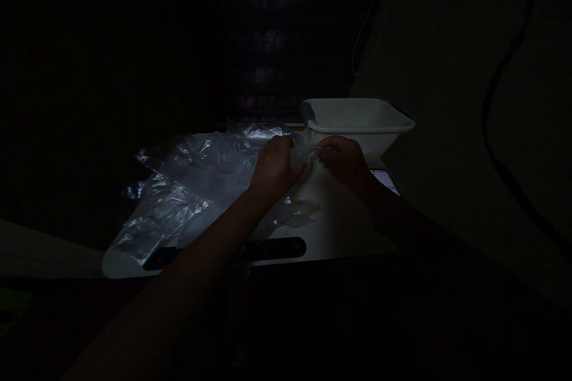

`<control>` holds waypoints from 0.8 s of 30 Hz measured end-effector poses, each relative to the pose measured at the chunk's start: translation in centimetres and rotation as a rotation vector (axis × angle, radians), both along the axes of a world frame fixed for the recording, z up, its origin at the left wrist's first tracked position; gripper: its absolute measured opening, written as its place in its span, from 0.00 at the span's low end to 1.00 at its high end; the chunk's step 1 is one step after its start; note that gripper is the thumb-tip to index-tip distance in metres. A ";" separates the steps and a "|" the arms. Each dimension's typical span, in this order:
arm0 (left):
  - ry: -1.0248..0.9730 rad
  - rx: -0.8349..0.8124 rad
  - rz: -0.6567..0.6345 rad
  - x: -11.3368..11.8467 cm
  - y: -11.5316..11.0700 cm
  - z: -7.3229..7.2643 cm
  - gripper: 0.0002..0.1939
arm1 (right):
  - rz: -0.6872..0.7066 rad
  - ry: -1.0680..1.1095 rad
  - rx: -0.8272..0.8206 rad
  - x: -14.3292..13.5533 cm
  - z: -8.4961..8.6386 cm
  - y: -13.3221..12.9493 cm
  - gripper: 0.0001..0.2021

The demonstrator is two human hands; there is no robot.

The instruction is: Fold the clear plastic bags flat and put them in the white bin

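Note:
The scene is very dark. Several clear plastic bags [218, 158] lie crumpled in a heap over the left of a white table [339, 220]. My right hand [342, 156] pinches the edge of a clear plastic bag [304, 150] between thumb and fingertips, just in front of a white bin. To its left, my left hand [274, 165] is curled on the same bag, its thumb pointing right. The film stretches in the short gap between the two hands. Shadow hides exactly where the left fingertips grip.
The white plastic bin [361, 130] with dark handles stands at the table's back right. A lit phone [384, 180] lies by my right forearm. Along the near edge is a dark handle slot [277, 247]. A dark cable [489, 101] hangs at the right.

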State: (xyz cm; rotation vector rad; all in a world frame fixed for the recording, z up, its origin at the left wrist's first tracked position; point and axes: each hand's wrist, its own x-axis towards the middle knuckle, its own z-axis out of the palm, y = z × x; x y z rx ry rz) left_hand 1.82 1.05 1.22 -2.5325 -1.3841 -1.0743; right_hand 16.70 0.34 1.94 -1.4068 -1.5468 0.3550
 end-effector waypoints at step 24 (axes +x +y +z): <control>0.334 -0.089 0.049 0.0 -0.6 0.3 0.11 | 0.159 0.128 -0.170 0.3 -1.7 0.6 0.23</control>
